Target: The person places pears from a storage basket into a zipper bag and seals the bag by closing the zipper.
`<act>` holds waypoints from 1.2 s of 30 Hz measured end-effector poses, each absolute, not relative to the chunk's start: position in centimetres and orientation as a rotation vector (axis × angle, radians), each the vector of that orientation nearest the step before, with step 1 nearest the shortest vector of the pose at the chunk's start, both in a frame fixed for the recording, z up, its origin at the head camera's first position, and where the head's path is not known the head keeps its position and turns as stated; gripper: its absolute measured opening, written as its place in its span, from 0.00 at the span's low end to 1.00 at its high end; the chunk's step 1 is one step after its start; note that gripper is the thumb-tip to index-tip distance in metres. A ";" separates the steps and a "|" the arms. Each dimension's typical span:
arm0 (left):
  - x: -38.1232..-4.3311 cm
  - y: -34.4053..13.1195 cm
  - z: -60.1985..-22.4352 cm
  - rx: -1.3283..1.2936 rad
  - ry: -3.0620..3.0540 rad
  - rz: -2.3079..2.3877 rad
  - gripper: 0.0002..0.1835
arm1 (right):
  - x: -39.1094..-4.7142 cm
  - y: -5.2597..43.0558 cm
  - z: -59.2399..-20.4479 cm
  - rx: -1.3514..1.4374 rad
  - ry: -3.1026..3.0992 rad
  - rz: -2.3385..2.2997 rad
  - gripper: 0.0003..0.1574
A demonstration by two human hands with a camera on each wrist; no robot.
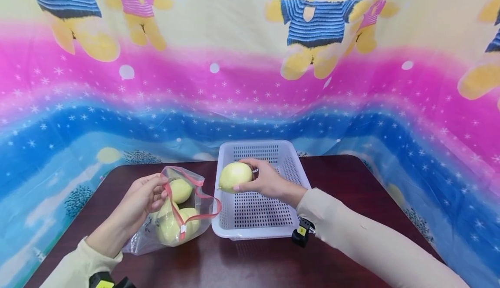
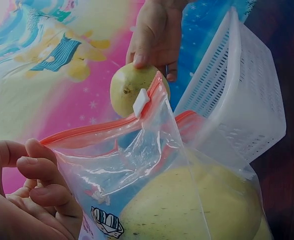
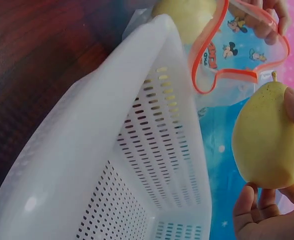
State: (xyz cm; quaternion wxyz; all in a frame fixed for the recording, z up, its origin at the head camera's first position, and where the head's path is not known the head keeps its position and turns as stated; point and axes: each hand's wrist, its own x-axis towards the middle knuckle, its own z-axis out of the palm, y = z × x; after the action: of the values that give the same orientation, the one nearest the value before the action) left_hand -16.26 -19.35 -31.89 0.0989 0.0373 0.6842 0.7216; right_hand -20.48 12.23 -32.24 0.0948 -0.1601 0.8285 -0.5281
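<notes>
A pale yellow-green pear [image 1: 235, 177] is gripped between the thumb and fingers of my right hand [image 1: 269, 180], over the left part of a white plastic basket [image 1: 258, 234]. In the right wrist view its short stem points toward the bag. At left, my left hand [image 1: 142, 194] pinches the red zip edge of a clear zipper bag [image 1: 141, 241], whose mouth gapes open. Several pears [image 1: 181, 191] lie inside the bag, partly covered by its plastic. A white slider [image 2: 142, 102] sits on the red zip, and cartoon prints [image 3: 230, 50] mark the bag.
Basket and bag stand side by side on a dark reddish-brown table [image 1: 254, 270]. Slots pierce the basket's walls and floor. Behind and around the table hangs a colourful cloth [image 1: 234, 27] with teddy bears and snowflakes.
</notes>
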 end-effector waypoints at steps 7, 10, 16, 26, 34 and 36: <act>-16.3 -19.4 -31.9 0.095 2.033 2.130 0.15 | -19.8 11.4 -32.3 -0.541 2.432 -1.585 0.46; -16.3 -19.4 -31.8 0.092 2.048 2.118 0.15 | -19.4 11.1 -32.3 -0.578 2.438 -1.571 0.46; -16.3 -19.4 -31.7 0.077 2.063 2.109 0.14 | -18.8 10.3 -32.6 -0.668 2.422 -1.559 0.44; -16.3 -19.3 -31.5 0.069 2.071 2.098 0.15 | -17.8 9.0 -33.5 -0.725 2.378 -1.574 0.41; -16.4 -19.4 -31.4 0.051 2.097 2.070 0.14 | -17.3 8.0 -33.6 -0.749 2.356 -1.573 0.40; -16.4 -19.4 -31.3 0.043 2.101 2.064 0.14 | -17.1 7.8 -33.6 -0.735 2.351 -1.579 0.41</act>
State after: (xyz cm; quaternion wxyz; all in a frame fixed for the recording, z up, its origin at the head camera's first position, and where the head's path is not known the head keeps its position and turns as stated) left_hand -16.39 -19.36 -31.34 0.0979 0.0145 0.7099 0.6973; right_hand -17.13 7.75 -33.62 0.1076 -0.2499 0.7989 -0.5364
